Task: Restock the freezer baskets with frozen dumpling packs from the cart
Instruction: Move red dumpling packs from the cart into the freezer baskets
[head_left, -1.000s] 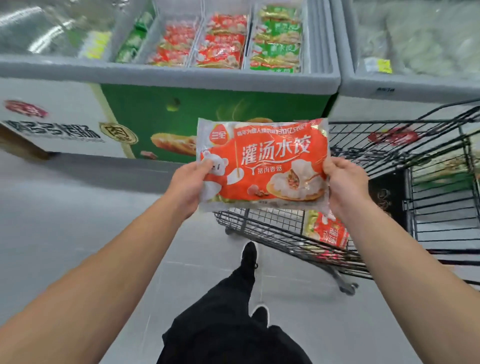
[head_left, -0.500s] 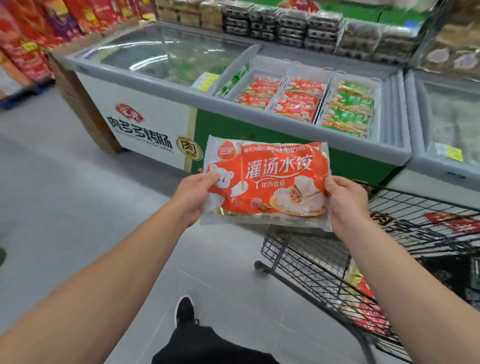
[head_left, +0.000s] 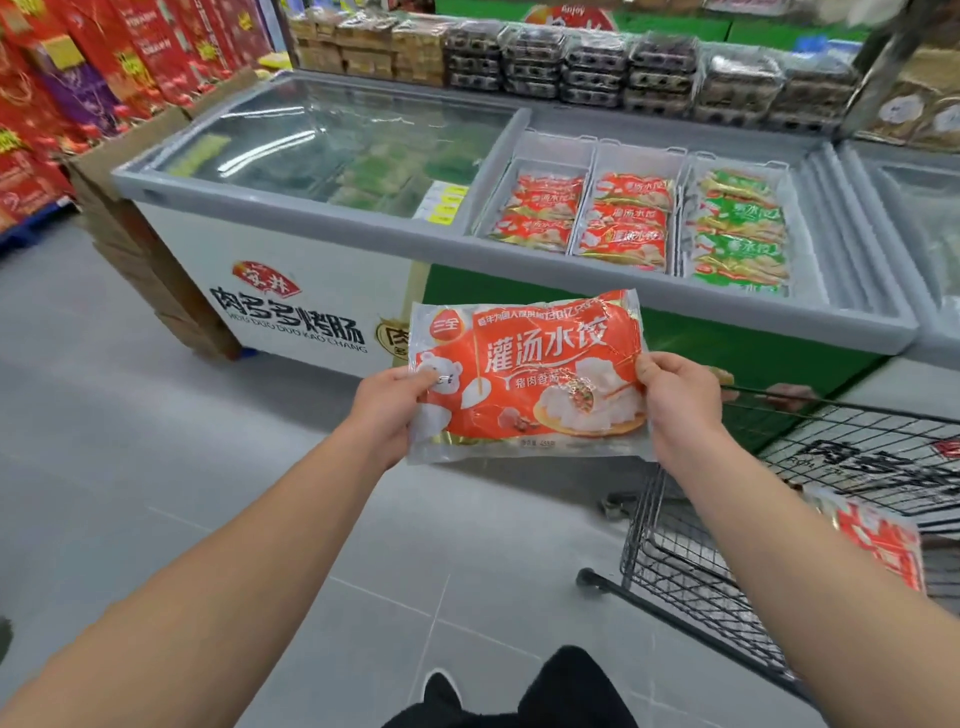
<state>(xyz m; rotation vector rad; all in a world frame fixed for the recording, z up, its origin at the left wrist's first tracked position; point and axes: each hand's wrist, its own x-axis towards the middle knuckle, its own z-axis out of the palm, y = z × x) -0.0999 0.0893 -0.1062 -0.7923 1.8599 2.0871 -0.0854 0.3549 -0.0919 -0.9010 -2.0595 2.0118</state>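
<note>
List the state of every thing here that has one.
Held pack: sealed, gripped at both ends, in the air.
Left hand: grips pack.
Right hand: grips pack.
Freezer lid: slid left, baskets uncovered.
Red baskets: part full.
Green basket: part full.
Cart: holds another pack.

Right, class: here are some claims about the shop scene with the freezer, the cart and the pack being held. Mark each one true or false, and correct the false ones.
1. Both hands hold the orange dumpling pack. True: the left hand grips its left edge, the right hand its right edge.
2. The pack already lies in a freezer basket. False: it is held in the air in front of the freezer.
3. The rightmost basket holds green packs. True.
4. The cart is empty. False: an orange pack still lies in it.
5. The freezer's left section is open. False: a glass lid covers it.
</note>
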